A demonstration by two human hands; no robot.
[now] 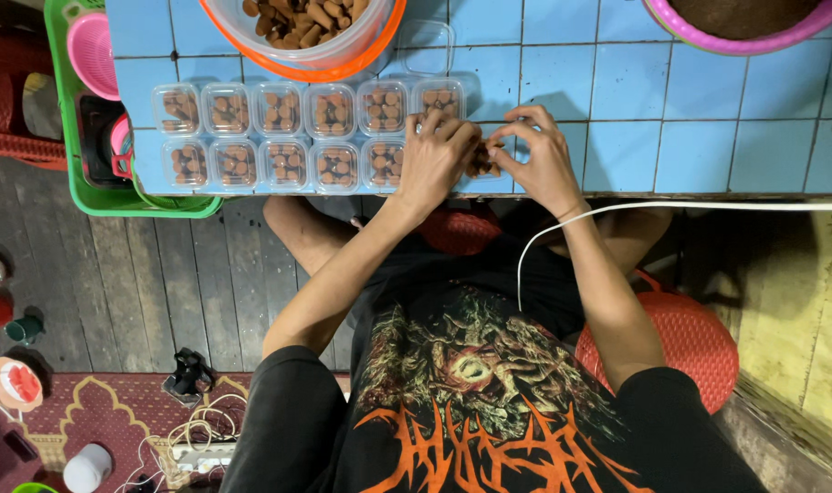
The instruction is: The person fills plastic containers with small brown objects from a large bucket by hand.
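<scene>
My left hand and my right hand meet at the near edge of a blue tiled table, both closed around one small clear plastic box of brown pieces, mostly hidden by my fingers. To the left lie two rows of several small clear boxes filled with the same brown pieces. A large clear tub with an orange rim, full of brown pieces, stands behind them. An empty clear box lies next to the tub.
A purple-rimmed bowl stands at the table's far right. A green crate with a pink basket hangs off the table's left side. A red stool is under me, a white cable runs along the table edge, and a power strip lies on the floor.
</scene>
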